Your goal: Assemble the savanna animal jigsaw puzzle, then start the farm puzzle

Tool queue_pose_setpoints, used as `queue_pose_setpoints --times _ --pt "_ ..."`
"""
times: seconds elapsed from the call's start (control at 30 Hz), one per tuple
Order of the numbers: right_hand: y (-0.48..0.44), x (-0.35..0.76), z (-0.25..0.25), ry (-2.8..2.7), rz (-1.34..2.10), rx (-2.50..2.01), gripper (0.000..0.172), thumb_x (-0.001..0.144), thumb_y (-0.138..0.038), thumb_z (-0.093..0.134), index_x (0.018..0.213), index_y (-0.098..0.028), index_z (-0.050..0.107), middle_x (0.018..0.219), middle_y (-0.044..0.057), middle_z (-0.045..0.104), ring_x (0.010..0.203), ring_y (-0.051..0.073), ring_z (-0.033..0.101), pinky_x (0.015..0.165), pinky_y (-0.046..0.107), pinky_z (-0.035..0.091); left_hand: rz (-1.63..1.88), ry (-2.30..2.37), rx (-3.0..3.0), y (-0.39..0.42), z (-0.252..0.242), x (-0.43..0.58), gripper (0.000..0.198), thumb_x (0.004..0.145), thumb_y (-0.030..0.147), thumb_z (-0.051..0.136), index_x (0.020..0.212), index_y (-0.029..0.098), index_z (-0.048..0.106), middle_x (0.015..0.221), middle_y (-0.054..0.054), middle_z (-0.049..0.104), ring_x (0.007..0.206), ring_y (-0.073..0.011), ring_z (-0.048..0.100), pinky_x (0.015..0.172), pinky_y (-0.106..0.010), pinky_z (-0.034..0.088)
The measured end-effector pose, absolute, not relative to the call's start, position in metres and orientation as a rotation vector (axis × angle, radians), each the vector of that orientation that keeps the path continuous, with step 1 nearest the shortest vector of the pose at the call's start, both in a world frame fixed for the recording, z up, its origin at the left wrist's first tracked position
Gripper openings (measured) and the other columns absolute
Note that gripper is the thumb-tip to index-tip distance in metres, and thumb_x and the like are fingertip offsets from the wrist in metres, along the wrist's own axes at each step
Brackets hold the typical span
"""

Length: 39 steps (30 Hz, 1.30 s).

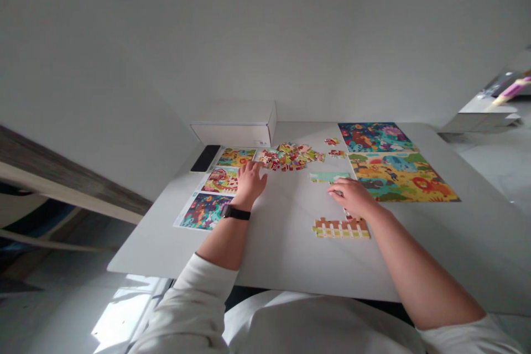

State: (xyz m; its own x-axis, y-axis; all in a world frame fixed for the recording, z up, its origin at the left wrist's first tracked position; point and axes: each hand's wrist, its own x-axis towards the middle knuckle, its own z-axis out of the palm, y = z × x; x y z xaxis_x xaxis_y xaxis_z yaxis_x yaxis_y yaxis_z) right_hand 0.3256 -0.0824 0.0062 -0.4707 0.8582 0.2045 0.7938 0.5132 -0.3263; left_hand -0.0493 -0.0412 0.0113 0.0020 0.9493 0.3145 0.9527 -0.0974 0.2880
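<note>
My left hand [250,179], with a dark watch on its wrist, reaches over the right edge of the picture sheets, fingers and thumb apart. Its fingertips are at the near left side of a heap of loose jigsaw puzzle pieces [292,156]. My right hand [352,197] has its fingers curled and thumb drawn in; what lies in the pinch is too small to make out. Just beyond it is a joined pale green puzzle strip [326,177], partly covered by the hand. Nearer me lies a joined strip with a white fence [342,229], partly behind my right forearm.
Two finished jigsaw puzzles, one dark [375,137] and one yellow [404,177], lie at the right. A white box [234,131] stands by the wall, near a black phone-like slab [206,158]. Printed picture sheets [203,211] lie at left. Two separate pieces [336,153] are beyond the green strip.
</note>
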Motion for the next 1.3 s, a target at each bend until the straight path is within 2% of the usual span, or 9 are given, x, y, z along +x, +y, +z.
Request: queue_pose_setpoints --times 0.1,0.2,0.3,0.5,0.63,0.8,1.0,1.13,1.3 --pt "-0.083 0.326 0.006 -2.382 0.284 -1.371 0.023 0.102 -0.026 0.062 0.103 -0.026 0.084 0.101 0.009 0.080 0.100 0.029 0.074 0.096 0.044 0.058 -0.640 -2.091 -2.279 -0.038 -0.001 -0.047 0.044 0.100 0.038 0.062 0.143 0.029 0.066 0.147 -0.013 0.067 0.137 -0.0382 0.060 0.121 -0.059 0.044" --pt "-0.084 0.324 0.008 -2.315 0.332 -1.381 0.023 0.102 -0.026 0.060 0.103 -0.028 0.083 0.103 0.008 0.080 0.100 0.029 0.074 0.095 0.045 0.058 -0.622 -2.109 -2.292 -0.033 -0.004 -0.041 0.051 0.102 0.045 0.060 0.150 0.030 0.062 0.155 -0.014 0.063 0.148 -0.0408 0.052 0.129 -0.069 0.030" --pt "-0.087 0.321 0.011 -2.252 0.386 -1.387 0.024 0.103 -0.029 0.059 0.105 -0.031 0.083 0.106 0.008 0.080 0.100 0.029 0.075 0.095 0.047 0.060 -0.595 -2.129 -2.333 -0.030 -0.004 -0.036 0.053 0.103 0.050 0.058 0.153 0.032 0.061 0.157 -0.015 0.062 0.151 -0.0419 0.049 0.130 -0.077 0.020" --pt "-0.088 0.318 0.022 -2.200 0.461 -1.378 0.022 0.101 -0.029 0.061 0.105 -0.031 0.083 0.109 0.008 0.081 0.102 0.030 0.076 0.097 0.049 0.061 -0.514 -1.985 -2.529 -0.031 -0.004 -0.033 0.052 0.104 0.049 0.060 0.154 0.035 0.062 0.162 -0.011 0.059 0.155 -0.0398 0.045 0.133 -0.077 0.012" --pt "-0.072 0.320 0.034 -2.260 0.487 -1.377 0.021 0.099 -0.028 0.064 0.108 -0.030 0.083 0.111 0.008 0.082 0.103 0.028 0.077 0.097 0.045 0.062 -0.454 -2.003 -2.515 -0.033 -0.001 -0.034 0.053 0.104 0.048 0.061 0.155 0.033 0.063 0.168 -0.012 0.053 0.157 -0.0402 0.042 0.134 -0.076 0.014" --pt "-0.024 0.312 0.049 -2.394 0.370 -1.411 0.023 0.098 -0.026 0.067 0.113 -0.026 0.083 0.116 0.008 0.082 0.110 0.027 0.077 0.101 0.042 0.060 -0.373 -2.140 -2.420 -0.033 -0.002 -0.035 0.055 0.105 0.050 0.059 0.159 0.039 0.060 0.173 -0.007 0.048 0.162 -0.0398 0.037 0.135 -0.074 0.013" --pt "0.047 0.259 0.060 -2.591 0.258 -1.499 0.027 0.097 -0.022 0.070 0.121 -0.025 0.083 0.124 0.010 0.081 0.116 0.028 0.074 0.104 0.040 0.057 -0.381 -2.177 -2.424 -0.032 -0.003 -0.036 0.052 0.105 0.047 0.059 0.157 0.043 0.062 0.172 -0.003 0.050 0.163 -0.0387 0.036 0.135 -0.075 0.011" --pt "0.076 0.197 0.061 -2.699 0.206 -1.471 0.033 0.105 -0.019 0.057 0.124 -0.027 0.082 0.128 0.008 0.079 0.118 0.025 0.072 0.105 0.036 0.053 -0.451 -2.260 -2.285 -0.032 -0.004 -0.036 0.051 0.103 0.038 0.058 0.154 0.040 0.065 0.169 -0.006 0.053 0.161 -0.0406 0.038 0.133 -0.079 0.007" --pt "0.087 0.127 0.048 -2.672 0.064 -1.542 0.035 0.105 -0.021 0.058 0.132 -0.023 0.079 0.133 0.014 0.076 0.125 0.031 0.067 0.106 0.040 0.051 -0.475 -2.324 -2.235 -0.031 -0.005 -0.037 0.051 0.104 0.041 0.055 0.154 0.033 0.065 0.174 -0.012 0.046 0.162 -0.0425 0.037 0.132 -0.081 0.012"
